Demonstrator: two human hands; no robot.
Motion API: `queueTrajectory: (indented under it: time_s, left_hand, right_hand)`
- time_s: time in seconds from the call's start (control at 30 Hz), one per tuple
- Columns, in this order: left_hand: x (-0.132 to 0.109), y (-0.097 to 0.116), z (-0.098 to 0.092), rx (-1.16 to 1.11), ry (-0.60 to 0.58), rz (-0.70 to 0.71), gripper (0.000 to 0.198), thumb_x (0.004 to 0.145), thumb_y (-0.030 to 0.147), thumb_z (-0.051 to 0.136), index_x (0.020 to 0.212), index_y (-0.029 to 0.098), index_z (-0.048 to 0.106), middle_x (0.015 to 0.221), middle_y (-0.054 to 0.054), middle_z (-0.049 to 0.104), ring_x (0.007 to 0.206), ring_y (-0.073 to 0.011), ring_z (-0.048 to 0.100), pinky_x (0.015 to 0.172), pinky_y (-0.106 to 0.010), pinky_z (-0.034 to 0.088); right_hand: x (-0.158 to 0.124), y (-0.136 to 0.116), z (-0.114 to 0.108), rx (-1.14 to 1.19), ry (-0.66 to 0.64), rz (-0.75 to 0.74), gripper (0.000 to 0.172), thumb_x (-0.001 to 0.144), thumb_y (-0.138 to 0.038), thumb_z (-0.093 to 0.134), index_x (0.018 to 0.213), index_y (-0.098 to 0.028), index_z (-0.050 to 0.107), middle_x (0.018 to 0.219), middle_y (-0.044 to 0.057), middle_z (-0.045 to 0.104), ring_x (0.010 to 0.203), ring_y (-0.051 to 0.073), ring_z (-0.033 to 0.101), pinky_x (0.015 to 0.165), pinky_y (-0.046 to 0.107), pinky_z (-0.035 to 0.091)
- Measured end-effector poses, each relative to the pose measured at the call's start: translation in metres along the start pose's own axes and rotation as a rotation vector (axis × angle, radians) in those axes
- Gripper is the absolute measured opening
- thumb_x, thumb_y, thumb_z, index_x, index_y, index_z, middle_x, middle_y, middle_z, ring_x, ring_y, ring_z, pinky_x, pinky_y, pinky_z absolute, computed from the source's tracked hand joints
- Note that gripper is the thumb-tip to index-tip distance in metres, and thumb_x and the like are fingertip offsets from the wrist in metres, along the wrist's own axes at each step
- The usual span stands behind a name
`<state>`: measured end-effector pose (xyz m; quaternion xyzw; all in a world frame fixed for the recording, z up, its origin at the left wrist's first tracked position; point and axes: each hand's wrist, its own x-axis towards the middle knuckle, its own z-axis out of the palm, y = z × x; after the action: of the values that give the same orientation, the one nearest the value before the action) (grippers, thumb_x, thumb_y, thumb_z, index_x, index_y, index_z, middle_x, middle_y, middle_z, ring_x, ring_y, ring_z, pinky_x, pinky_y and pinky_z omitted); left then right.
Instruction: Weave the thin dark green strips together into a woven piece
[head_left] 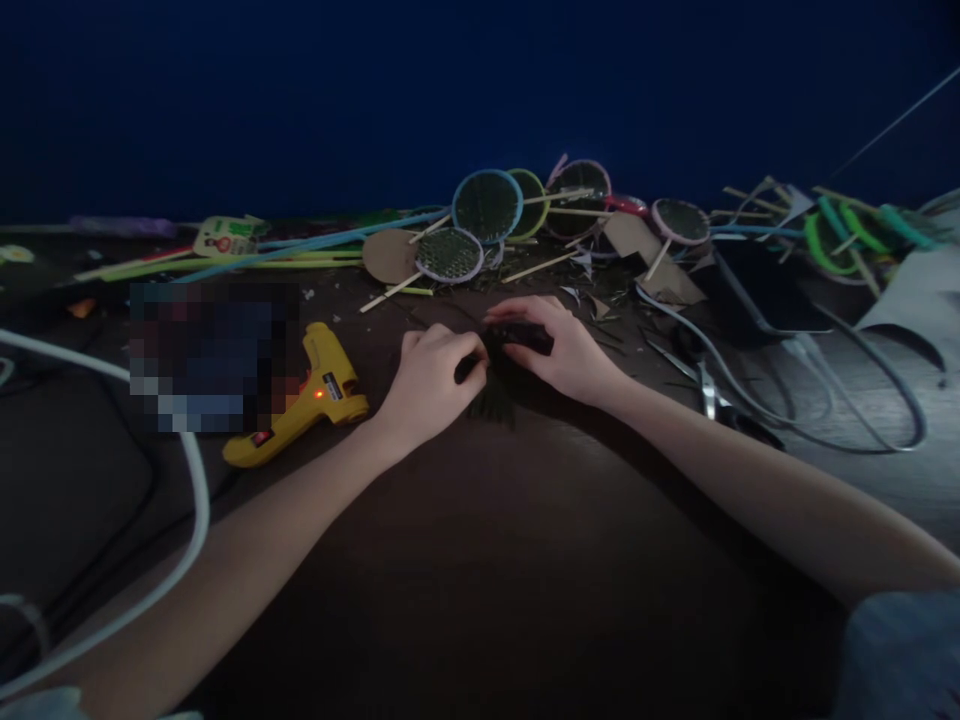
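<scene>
A dark object (pixel 531 336) is sitting inside my right hand (pixel 564 350), which is gripping it; dark green fronds (pixel 491 404) are lying just beside my left hand (pixel 431 380), which is curling narrowly, its hold unclear.

Glue gun (pixel 324 392), scissors (pixel 707 386), cardboard offcuts (pixel 651 255) and coloured-rimmed discs (pixel 487 208) on sticks (pixel 390 293) are lying about a dark surface (pixel 480 560), indicating a craft workspace; home or workshop unclear.
</scene>
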<state>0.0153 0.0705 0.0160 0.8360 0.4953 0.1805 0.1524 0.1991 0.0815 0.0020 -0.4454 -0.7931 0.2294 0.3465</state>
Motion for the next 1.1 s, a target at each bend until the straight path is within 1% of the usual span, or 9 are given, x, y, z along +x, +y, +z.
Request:
queueTrajectory:
  time_s: [0.13, 0.3, 0.43, 0.57, 0.67, 0.73, 0.87, 1.0, 1.1]
  left_hand:
    - [0.0, -0.001, 0.0, 0.001, 0.007, 0.011, 0.009, 0.081, 0.018, 0.05, 0.08, 0.02, 0.058, 0.083, -0.003, 0.061, 0.09, -0.0211, 0.054, 0.085, -0.038, 0.034]
    - [0.0, -0.001, 0.0, -0.014, 0.013, 0.011, 0.009, 0.082, 0.019, 0.05, 0.079, 0.02, 0.058, 0.083, -0.003, 0.061, 0.09, -0.0208, 0.054, 0.086, -0.038, 0.034]
    - [0.0, -0.001, 0.001, -0.01, 0.013, 0.007, 0.01, 0.081, 0.019, 0.05, 0.081, 0.02, 0.06, 0.083, -0.003, 0.061, 0.09, -0.0212, 0.054, 0.086, -0.038, 0.034]
    - [0.001, -0.001, 0.0, -0.01, 0.013, -0.002, 0.009, 0.081, 0.021, 0.05, 0.08, 0.019, 0.06, 0.081, -0.003, 0.061, 0.09, -0.0213, 0.054, 0.086, -0.038, 0.034]
    - [0.0, 0.0, 0.0, -0.02, 0.026, -0.01, 0.01, 0.081, 0.021, 0.05, 0.081, 0.019, 0.059, 0.081, -0.003, 0.061, 0.089, -0.0214, 0.055, 0.086, -0.038, 0.034]
    - [0.0, -0.001, 0.0, -0.023, 0.026, -0.011, 0.01, 0.08, 0.022, 0.049, 0.081, 0.019, 0.059, 0.082, -0.003, 0.061, 0.089, -0.0217, 0.055, 0.086, -0.038, 0.035]
    - [0.001, -0.002, -0.001, -0.019, 0.01, -0.015, 0.011, 0.078, 0.021, 0.049, 0.081, 0.02, 0.059, 0.081, -0.004, 0.06, 0.09, -0.0222, 0.055, 0.086, -0.039, 0.036]
    - [0.001, -0.002, -0.001, -0.025, 0.014, -0.025, 0.013, 0.079, 0.021, 0.048, 0.083, 0.02, 0.06, 0.083, -0.004, 0.06, 0.09, -0.0221, 0.055, 0.086, -0.039, 0.036]
    - [0.001, -0.002, -0.001, -0.033, 0.016, -0.026, 0.012, 0.08, 0.022, 0.048, 0.082, 0.02, 0.059, 0.082, -0.003, 0.061, 0.09, -0.0219, 0.055, 0.086, -0.039, 0.036]
  right_hand:
    - [0.0, -0.001, 0.0, 0.003, 0.008, 0.013, 0.037, 0.077, -0.013, 0.054, 0.112, -0.024, 0.053, 0.11, 0.005, 0.065, 0.111, 0.024, 0.052, 0.096, 0.052, 0.038]
    - [0.001, 0.002, 0.001, 0.068, 0.091, 0.005, 0.031, 0.075, -0.01, 0.055, 0.104, -0.022, 0.056, 0.098, 0.004, 0.067, 0.1, 0.02, 0.059, 0.092, 0.043, 0.045]
    - [0.0, 0.004, 0.002, 0.077, 0.13, -0.016, 0.03, 0.075, -0.007, 0.053, 0.102, -0.02, 0.058, 0.096, 0.004, 0.067, 0.096, 0.018, 0.061, 0.091, 0.038, 0.045]
    - [-0.003, 0.0, 0.003, -0.097, 0.141, -0.076, 0.03, 0.079, -0.009, 0.05, 0.104, -0.022, 0.06, 0.1, 0.004, 0.066, 0.104, 0.021, 0.056, 0.094, 0.043, 0.041]
    - [-0.005, -0.003, 0.003, -0.223, 0.089, -0.134, 0.033, 0.081, -0.01, 0.046, 0.108, -0.026, 0.058, 0.107, 0.004, 0.065, 0.108, 0.023, 0.054, 0.095, 0.048, 0.038]
    - [-0.006, -0.004, 0.002, -0.245, 0.057, -0.163, 0.036, 0.081, -0.009, 0.046, 0.11, -0.027, 0.056, 0.111, 0.004, 0.063, 0.112, 0.024, 0.052, 0.095, 0.049, 0.038]
    - [-0.009, -0.004, 0.003, -0.145, 0.044, -0.227, 0.032, 0.083, -0.011, 0.044, 0.109, -0.025, 0.056, 0.11, 0.005, 0.064, 0.108, 0.021, 0.055, 0.092, 0.043, 0.043]
    - [-0.009, -0.002, 0.005, 0.009, 0.066, -0.194, 0.021, 0.085, -0.018, 0.048, 0.103, -0.024, 0.058, 0.101, 0.004, 0.065, 0.093, 0.017, 0.061, 0.082, 0.035, 0.051]
    - [-0.008, -0.001, 0.005, 0.039, 0.072, -0.187, 0.015, 0.083, -0.019, 0.053, 0.096, -0.023, 0.06, 0.096, 0.003, 0.065, 0.091, 0.017, 0.061, 0.082, 0.035, 0.051]
